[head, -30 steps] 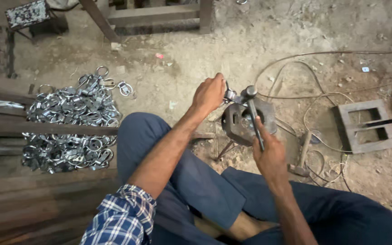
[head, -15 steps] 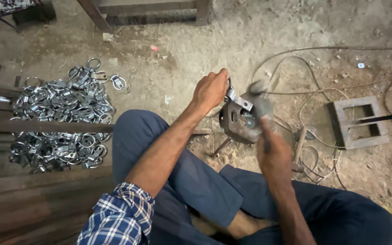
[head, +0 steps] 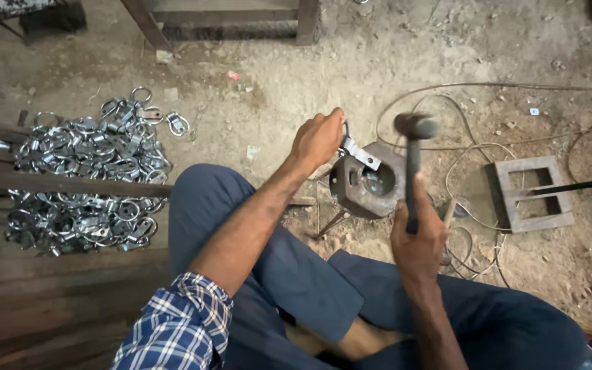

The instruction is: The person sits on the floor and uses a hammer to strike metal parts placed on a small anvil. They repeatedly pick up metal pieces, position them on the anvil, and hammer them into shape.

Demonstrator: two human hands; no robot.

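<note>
Hammering setup: person sits on a dirt floor point(head: 296, 75), legs in dark blue trousers, plaid shirt sleeve on the left arm.
Left hand point(head: 318, 139): closed, fingers pinched on a small metal clip part point(head: 359, 152), holding it on the top edge of the block.
Clip part: flat bright strap with a wire ring end, lying across the near-left rim of the block, partly hidden by the hand.
Block: dark hexagonal steel die block point(head: 366, 183) with a round hole in the middle, on the ground just beyond the knees, between both hands.
Right hand point(head: 417, 236): fist wrapped around the lower handle of a hammer point(head: 413, 164).
Hammer: handle near upright, head up, blurred, above and just right of the block; not touching the part.
Stock: big pile of bright ring-and-clip pieces point(head: 87, 175) to the left, well apart, split by a wooden plank point(head: 49, 183).
Right side: rectangular metal frame point(head: 532, 193) with two openings on the ground, loose wire point(head: 474, 147) looping around it and the block.
</note>
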